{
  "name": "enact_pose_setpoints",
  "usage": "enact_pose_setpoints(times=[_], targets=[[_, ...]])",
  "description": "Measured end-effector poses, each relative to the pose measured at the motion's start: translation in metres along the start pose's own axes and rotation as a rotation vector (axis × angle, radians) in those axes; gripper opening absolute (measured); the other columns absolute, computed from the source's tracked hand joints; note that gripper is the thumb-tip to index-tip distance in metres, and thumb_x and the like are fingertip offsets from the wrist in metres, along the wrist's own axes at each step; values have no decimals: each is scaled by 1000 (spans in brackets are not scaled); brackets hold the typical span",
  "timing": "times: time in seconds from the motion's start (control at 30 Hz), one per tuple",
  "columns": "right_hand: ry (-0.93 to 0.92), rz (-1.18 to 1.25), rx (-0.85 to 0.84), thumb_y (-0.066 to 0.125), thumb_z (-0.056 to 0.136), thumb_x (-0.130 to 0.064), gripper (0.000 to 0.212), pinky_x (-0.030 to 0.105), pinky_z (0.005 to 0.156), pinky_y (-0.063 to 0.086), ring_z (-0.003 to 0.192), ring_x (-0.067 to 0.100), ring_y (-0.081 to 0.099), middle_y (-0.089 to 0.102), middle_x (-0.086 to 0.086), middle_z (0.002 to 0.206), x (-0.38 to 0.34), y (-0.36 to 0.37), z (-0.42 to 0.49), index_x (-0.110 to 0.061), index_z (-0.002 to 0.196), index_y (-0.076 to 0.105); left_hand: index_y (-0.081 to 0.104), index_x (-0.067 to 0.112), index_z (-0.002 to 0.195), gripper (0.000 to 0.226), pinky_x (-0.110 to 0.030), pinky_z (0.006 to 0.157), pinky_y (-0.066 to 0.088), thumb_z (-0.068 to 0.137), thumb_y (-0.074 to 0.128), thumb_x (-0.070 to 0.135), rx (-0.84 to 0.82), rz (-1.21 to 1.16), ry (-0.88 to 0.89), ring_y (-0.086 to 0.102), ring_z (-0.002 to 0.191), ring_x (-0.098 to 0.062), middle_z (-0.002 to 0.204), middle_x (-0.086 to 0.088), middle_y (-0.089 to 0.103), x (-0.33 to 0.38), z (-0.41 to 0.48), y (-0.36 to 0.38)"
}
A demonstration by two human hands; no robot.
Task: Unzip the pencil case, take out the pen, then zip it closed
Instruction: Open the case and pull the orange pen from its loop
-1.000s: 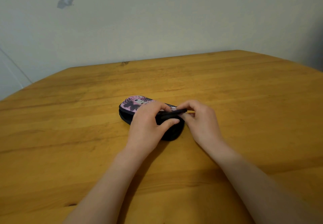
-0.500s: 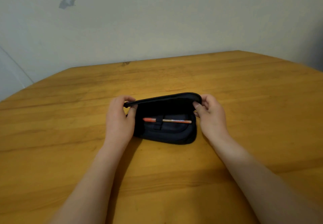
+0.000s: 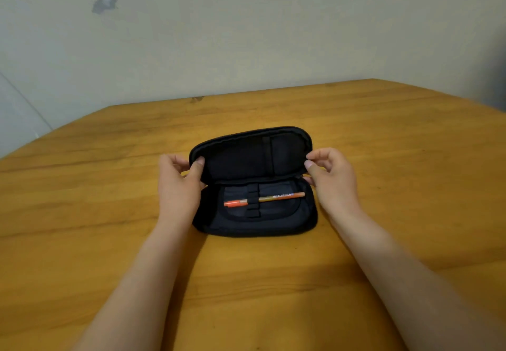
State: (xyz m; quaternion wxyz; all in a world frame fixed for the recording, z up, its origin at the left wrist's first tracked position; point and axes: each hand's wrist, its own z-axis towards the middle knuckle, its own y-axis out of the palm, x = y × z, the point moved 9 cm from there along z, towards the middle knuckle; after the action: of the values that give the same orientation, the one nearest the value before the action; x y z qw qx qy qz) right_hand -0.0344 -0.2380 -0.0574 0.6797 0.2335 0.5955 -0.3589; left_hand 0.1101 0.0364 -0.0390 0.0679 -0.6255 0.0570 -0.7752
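Black pencil case lies open mid-table, lid up. Left hand pinches lid's left edge; right hand pinches right edge. Orange pen strapped inside. Bare wood all around.

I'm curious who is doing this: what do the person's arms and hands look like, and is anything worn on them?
Both forearms are bare, with no sleeves in view. The left hand and right hand show no gloves, rings, watch or bracelets. Fingernails look short and unpainted.
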Motion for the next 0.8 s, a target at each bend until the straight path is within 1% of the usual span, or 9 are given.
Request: enact_pose_setpoints(times=[0.03,0.1,0.17,0.23,0.37,0.47,0.6,0.73,0.8], targets=[[-9,-28,-15,61,92,-14,22,41,84,58,84,2,68,68,-7,105,0,2,0,-36,87,62,42,29,81,22,-35,72,56,91,61,30,-3,-4,-22,65,68,-16,96,9,55,-3,0,1],[-25,-86,-60,63,90,-15,25,32,84,55,90,-4,64,65,-11,112,-1,6,-1,-40,94,62,46,26,83,17,-37,79,57,93,60,26,-27,-20,-52,66,82,-15,99,4,58,-7,1,3],[-9,-117,-107,66,88,-17,31,36,89,55,98,-3,62,61,-19,108,1,10,-1,-41,107,61,51,25,87,11,-40,85,56,94,57,20,-60,-6,-69,66,95,-19,108,-2,61,-9,0,6],[17,-141,-141,70,86,-17,44,39,91,54,103,2,61,59,-23,104,3,13,-3,-36,123,58,55,28,92,15,-44,89,54,95,55,14,-83,20,-73,66,97,-20,113,-3,62,-9,-1,9],[44,-142,-202,75,82,-14,67,43,100,51,120,12,56,60,-1,131,4,21,-5,-28,141,46,60,27,111,26,-46,96,49,93,55,9,-123,102,-58,61,110,-20,120,0,60,-8,-2,12],[29,-170,-242,77,79,-15,76,38,102,49,121,9,52,51,1,143,3,25,-6,-25,145,40,58,22,125,36,-44,99,48,92,55,8,-164,130,-85,57,116,-21,127,0,59,-12,-3,15],[-40,-293,-286,79,78,-26,81,29,103,38,133,15,43,41,-2,149,0,30,-7,-19,146,38,54,20,134,46,-37,96,47,90,58,9,-207,174,-112,56,112,-18,131,1,57,-14,-4,19],[-59,-471,-324,75,75,-49,97,30,111,24,146,17,23,20,-3,162,4,33,-8,-15,152,27,51,21,136,48,-32,82,50,91,60,12,-235,250,-131,60,99,-17,124,-4,62,-19,-6,20],[-51,-527,-351,71,74,-59,103,35,115,21,149,18,16,13,-3,164,7,36,-8,-15,153,22,50,19,137,47,-34,87,50,91,58,13,-242,350,-90,59,104,-19,127,-7,61,-17,-6,21]])
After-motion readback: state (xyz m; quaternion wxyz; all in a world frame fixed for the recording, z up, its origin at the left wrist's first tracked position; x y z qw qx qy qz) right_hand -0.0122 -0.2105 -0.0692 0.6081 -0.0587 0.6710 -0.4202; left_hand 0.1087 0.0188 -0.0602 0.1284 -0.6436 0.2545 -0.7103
